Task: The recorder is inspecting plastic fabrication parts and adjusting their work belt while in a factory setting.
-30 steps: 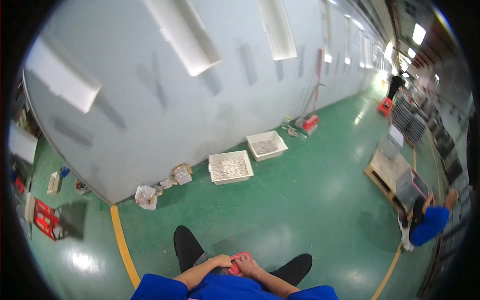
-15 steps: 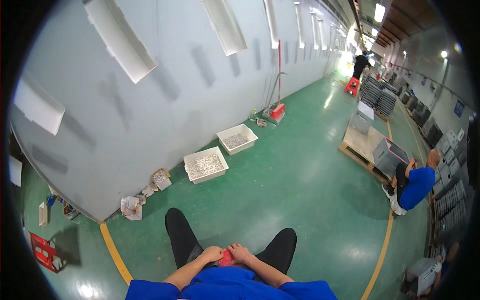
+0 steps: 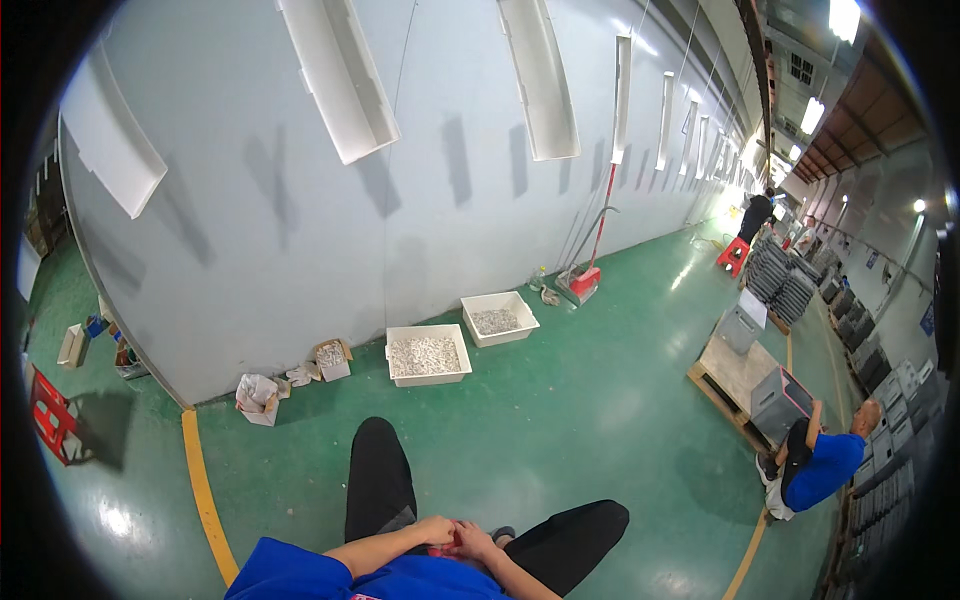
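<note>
I sit with my legs in black trousers stretched over the green floor. My left hand (image 3: pixel 436 530) and my right hand (image 3: pixel 473 541) meet close to my lap at the bottom of the head view. Between them is a small red object (image 3: pixel 445 549), mostly hidden by the fingers. Both hands touch it, with the fingers curled around it. My blue sleeves come in from the lower edge.
Two white trays of pale small parts (image 3: pixel 428 354) (image 3: pixel 499 318) stand by the grey wall, with small boxes (image 3: pixel 331 358) and a bag (image 3: pixel 258 397) to their left. A red broom (image 3: pixel 588 272) leans further along. A person in blue (image 3: pixel 820 468) sits by a pallet (image 3: pixel 735 378) at right.
The view has swung up and to the right, so the trays and wall sit lower left than before. My hands stay together on the red object near my lap.
</note>
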A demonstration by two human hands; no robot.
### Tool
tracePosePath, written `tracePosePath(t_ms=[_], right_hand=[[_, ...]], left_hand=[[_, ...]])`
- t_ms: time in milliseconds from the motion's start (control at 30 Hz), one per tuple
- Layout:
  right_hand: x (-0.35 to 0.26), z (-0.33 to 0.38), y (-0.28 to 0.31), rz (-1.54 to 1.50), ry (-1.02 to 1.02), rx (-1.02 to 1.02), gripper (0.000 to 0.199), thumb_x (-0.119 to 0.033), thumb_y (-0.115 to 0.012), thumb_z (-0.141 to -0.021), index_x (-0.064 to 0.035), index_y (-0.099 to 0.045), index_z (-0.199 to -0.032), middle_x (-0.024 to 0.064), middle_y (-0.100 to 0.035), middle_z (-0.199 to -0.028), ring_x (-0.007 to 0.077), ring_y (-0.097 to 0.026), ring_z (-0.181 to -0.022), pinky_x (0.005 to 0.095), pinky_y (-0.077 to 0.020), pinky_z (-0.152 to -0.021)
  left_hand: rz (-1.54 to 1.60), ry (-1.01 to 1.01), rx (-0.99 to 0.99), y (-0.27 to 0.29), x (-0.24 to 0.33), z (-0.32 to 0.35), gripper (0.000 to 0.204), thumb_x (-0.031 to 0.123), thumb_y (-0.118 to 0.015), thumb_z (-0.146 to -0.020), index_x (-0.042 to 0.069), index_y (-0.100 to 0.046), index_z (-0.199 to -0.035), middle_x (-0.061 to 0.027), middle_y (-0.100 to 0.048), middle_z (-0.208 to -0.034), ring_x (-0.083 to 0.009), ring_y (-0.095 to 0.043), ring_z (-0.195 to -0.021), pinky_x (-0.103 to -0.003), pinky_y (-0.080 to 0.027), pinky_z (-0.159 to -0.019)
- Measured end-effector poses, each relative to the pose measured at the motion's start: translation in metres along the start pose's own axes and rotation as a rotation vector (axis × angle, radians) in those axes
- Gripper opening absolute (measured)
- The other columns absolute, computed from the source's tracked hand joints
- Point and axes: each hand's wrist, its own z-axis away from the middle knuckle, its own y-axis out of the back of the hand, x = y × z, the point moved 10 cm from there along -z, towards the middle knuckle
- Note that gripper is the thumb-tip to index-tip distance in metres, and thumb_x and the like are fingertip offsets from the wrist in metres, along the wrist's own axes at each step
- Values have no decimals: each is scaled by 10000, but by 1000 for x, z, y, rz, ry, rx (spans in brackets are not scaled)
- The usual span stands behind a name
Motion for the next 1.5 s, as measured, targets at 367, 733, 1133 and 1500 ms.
tracePosePath(t_ms=[367, 733, 1133, 1500], right_hand=[[15, -24, -1, -26, 64, 125, 747, -452, -818, -510, -111, -569, -1125, 115, -550, -1109, 318, -505, -1062, 427, -413, -920], [32, -14, -13, -138, -5, 206, 686, -397, -805, -549, -84, -550, -1105, 126, -540, -1116, 325, -525, -1057, 434, -435, -887], [43, -30, -15, -133, 76, 221, 578, -419, -748, -601, -54, -603, -1025, 159, -589, -998, 349, -568, -956, 437, -456, -821], [41, -22, 0, -209, 92, 227, 609, -482, -704, -627, -70, -600, -1063, 140, -596, -985, 326, -558, -983, 427, -431, -854]], left_hand=[[122, 23, 120, 0, -19, -15, 265, 277, -519, -775, 85, -663, -886, -164, -653, -869, -345, -628, -820, -434, -495, -737], [164, -21, 91, 5, -2, -23, 244, 266, -556, -763, 61, -657, -848, -174, -651, -830, -346, -630, -803, -418, -494, -725], [350, 43, 19, -12, -27, -42, 296, 312, -582, -782, 41, -668, -862, -113, -647, -704, -172, -612, -648, -323, -476, -621], [496, 46, -33, -13, -37, -37, 324, 367, -638, -821, 56, -713, -868, -31, -680, -744, -92, -587, -692, -258, -461, -651]])
